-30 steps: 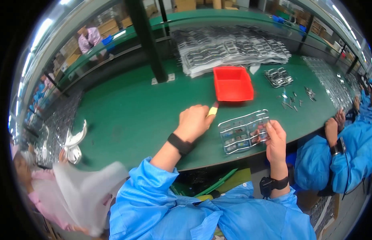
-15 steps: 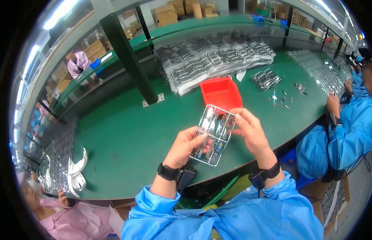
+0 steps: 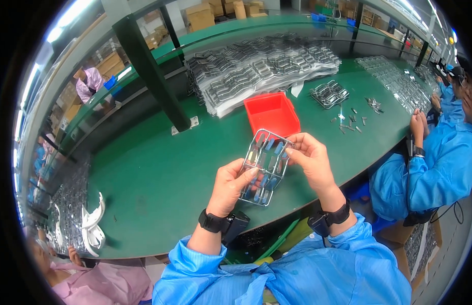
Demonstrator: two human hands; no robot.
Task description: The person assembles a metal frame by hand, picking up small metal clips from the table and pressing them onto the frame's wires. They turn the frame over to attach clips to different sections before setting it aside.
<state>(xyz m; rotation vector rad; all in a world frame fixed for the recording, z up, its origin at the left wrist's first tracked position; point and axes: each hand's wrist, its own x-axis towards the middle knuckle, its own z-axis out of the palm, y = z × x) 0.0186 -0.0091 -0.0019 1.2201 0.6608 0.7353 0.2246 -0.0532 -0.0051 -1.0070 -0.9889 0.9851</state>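
My left hand [image 3: 227,185] is closed on the near left side of a chrome-look sprue frame [image 3: 264,166], its thumb lying across the front. Small elongated pieces sit inside the frame, several of them showing blue, perhaps from reflection. At the frame's upper right, my right hand [image 3: 311,158] pinches the edge or a piece close to it; the exact contact is hard to make out. The frame is tilted up above the green table. Just beyond it stands a red plastic bin [image 3: 272,114], partly covered by the frame's top edge.
Stacked sprue frames [image 3: 246,84] on white sheets line the back. A smaller pile [image 3: 329,94] and loose small pieces [image 3: 354,120] lie at right. White curved parts [image 3: 92,226] are at far left. A green post [image 3: 149,76] rises behind. Co-workers sit on both sides.
The frame has tilted in my hands, and its pieces now look bluer and less bright. My right fingers have moved slightly along its upper right edge. The whole view has shifted a little.
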